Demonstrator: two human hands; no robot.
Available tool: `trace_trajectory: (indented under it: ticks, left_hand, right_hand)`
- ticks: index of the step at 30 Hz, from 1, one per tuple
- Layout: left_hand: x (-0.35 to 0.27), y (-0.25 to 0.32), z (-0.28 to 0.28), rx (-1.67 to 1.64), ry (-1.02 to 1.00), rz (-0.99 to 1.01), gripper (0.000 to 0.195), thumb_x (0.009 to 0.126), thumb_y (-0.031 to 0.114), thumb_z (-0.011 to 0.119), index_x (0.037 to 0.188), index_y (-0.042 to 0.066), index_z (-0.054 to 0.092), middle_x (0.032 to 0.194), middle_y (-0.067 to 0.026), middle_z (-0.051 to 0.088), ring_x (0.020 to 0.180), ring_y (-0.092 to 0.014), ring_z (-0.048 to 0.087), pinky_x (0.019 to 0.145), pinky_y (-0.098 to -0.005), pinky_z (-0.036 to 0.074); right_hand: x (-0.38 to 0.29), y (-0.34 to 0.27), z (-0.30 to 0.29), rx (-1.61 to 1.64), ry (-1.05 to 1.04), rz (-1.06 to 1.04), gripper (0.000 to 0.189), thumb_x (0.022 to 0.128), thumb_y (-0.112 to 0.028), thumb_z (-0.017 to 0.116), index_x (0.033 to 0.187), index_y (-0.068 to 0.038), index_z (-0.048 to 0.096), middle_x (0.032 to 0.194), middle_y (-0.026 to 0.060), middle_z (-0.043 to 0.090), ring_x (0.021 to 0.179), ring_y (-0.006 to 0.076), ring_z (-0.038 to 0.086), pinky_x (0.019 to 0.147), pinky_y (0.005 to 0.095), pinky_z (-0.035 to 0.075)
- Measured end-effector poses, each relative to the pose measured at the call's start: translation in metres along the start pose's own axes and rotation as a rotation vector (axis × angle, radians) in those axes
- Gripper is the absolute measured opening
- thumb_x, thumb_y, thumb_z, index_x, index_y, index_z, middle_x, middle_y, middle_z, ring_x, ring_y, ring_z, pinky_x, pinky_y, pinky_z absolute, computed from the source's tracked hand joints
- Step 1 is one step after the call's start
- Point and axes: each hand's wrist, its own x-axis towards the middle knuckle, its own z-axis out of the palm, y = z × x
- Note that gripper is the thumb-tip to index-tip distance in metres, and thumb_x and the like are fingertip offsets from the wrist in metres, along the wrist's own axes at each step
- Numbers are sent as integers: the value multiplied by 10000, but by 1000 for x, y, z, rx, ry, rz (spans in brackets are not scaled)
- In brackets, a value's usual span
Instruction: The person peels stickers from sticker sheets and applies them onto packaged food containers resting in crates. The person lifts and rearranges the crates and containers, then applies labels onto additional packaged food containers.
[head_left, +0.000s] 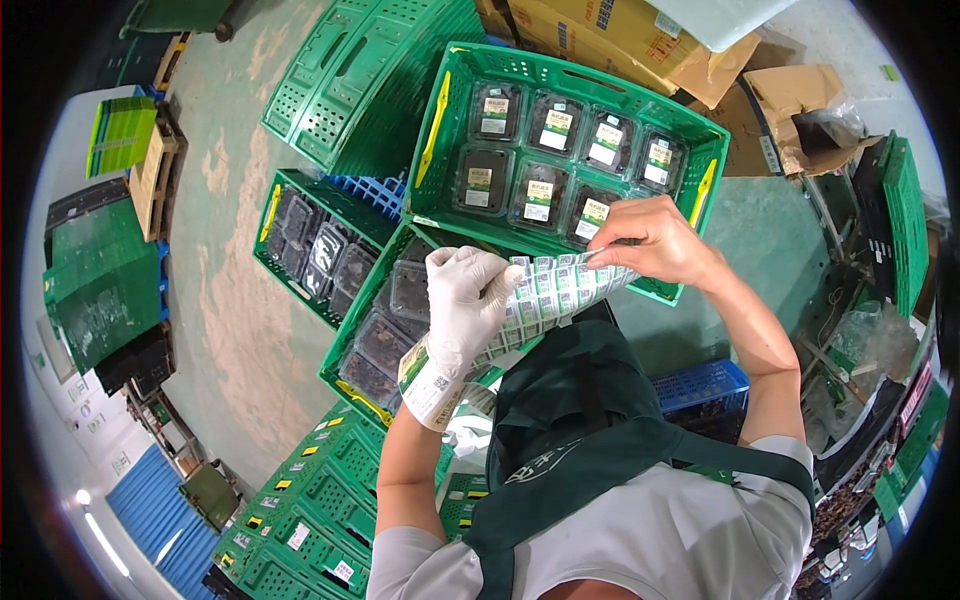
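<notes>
Between my hands stretches a sheet of small printed stickers (551, 294), its lower part curling down in front of my apron. My left hand (466, 304), in a white glove, pinches the sheet's left end. The bare fingers of my right hand (652, 236) grip its upper right edge. A roll of larger printed labels (429, 390) circles my left wrist. Just beyond my hands, a green crate (570, 67) holds two rows of clear lidded boxes (540, 193) with dark contents and labels on top. My right hand covers part of the front row.
Left of my hands, a green crate (352, 386) holds clear boxes without visible labels; another low crate (322, 289) holds similar boxes. Stacked green crates (300, 525) stand at lower left. Cardboard boxes (622, 37) lie at the back, and a blue crate (705, 386) sits at my right.
</notes>
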Motion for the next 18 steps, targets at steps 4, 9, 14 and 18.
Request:
trace_trajectory:
  ticks: [4,9,14,18]
  left_hand:
    - [0,1,5,88,-16,24,107,726,116,669,667,78,588,615,-21,544,652,-198,538,770,-345,342]
    - [6,4,15,199,-2,69,135,720,119,677,643,86,571,578,-21,519,602,-212,516,705,-336,330]
    - [6,-3,20,214,0,53,157,732,125,670,628,84,560,548,-22,492,572,-219,499,661,-336,324]
    - [6,-10,20,175,-19,23,165,739,120,664,625,73,555,542,-38,492,557,-228,497,637,-338,331]
  right_hand:
    - [4,-4,-4,-35,-113,142,227,692,-102,735,884,-16,650,773,92,643,687,223,615,606,320,482]
    - [21,1,21,-216,102,-132,377,712,-114,710,1056,-28,582,993,139,613,866,295,593,725,361,503]
    - [25,3,37,-297,8,-163,339,718,-66,662,1042,-24,572,1011,100,586,921,278,544,742,368,505]
    - [23,6,45,-340,9,-136,309,717,-73,661,1017,-52,588,995,71,591,900,246,549,676,347,515]
